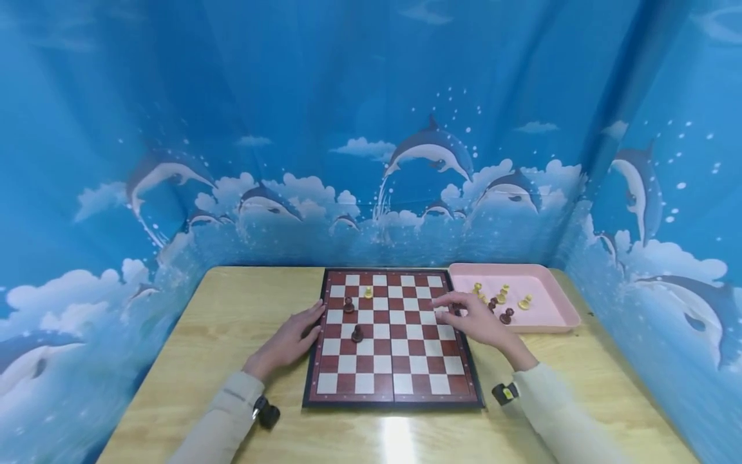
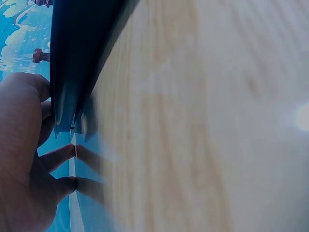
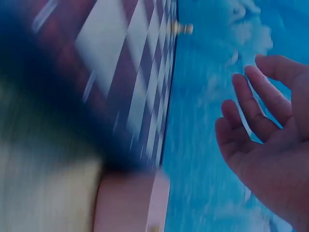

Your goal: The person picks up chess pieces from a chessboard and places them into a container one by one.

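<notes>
A small curtained-off spot, blue curtain (image 1: pixel 290 96) at the back and both sides, jumping dolphins (image 1: pixel 433 137) and puffy clouds (image 1: pixel 313 191) printed on it, pale wooden bench (image 1: pixel 249 293) inside, chessboard (image 1: pixel 404 385) on top, home or workplace hard to tell

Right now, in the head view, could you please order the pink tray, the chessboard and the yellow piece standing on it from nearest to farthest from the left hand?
1. Chessboard: its left edge is at the left hand's fingertips.
2. Yellow piece: on the left half, toward the far edge.
3. Pink tray: beyond the right edge.
</notes>
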A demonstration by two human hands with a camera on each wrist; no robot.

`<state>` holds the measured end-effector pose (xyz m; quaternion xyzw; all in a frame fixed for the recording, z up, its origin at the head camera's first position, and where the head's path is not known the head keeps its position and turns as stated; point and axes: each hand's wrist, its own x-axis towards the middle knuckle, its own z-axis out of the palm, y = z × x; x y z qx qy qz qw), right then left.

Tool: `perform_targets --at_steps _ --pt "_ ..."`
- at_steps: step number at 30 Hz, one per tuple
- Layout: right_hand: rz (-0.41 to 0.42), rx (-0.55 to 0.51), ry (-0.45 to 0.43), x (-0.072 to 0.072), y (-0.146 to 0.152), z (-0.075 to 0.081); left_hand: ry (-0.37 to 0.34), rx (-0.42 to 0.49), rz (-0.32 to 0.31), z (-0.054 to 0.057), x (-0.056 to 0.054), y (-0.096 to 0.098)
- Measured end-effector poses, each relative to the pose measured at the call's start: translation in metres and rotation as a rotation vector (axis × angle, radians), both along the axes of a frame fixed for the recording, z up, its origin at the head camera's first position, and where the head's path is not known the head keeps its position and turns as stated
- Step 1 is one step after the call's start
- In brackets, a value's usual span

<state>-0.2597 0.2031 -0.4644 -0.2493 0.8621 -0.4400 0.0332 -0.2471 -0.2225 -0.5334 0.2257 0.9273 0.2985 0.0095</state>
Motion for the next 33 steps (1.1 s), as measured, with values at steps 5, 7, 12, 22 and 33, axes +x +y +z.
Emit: perform_targets --at_steps 5,7,12,22,33 --pt "0.125 0.031 -0.082 -0.003 -0.047 0.001 -0.004 0.009 0.002 0.001 -0.001 0.001" --pt "0.173 0.050 -0.111 -0.005 -0.062 -0.001 -0.005 0.011 0.002 0.002 -0.001 0.002" --pt "0.251 0.067 -0.148 -0.011 -0.091 -0.010 -0.012 0.001 -0.004 0.001 -0.003 0.002" --pt "0.298 0.090 -0.182 -0.013 -0.124 -0.027 -0.004 0.008 0.002 -0.005 0.000 -0.001" --pt "0.257 0.098 -0.168 -0.013 -0.137 -0.026 0.006 0.016 -0.009 -0.006 0.000 -0.002"
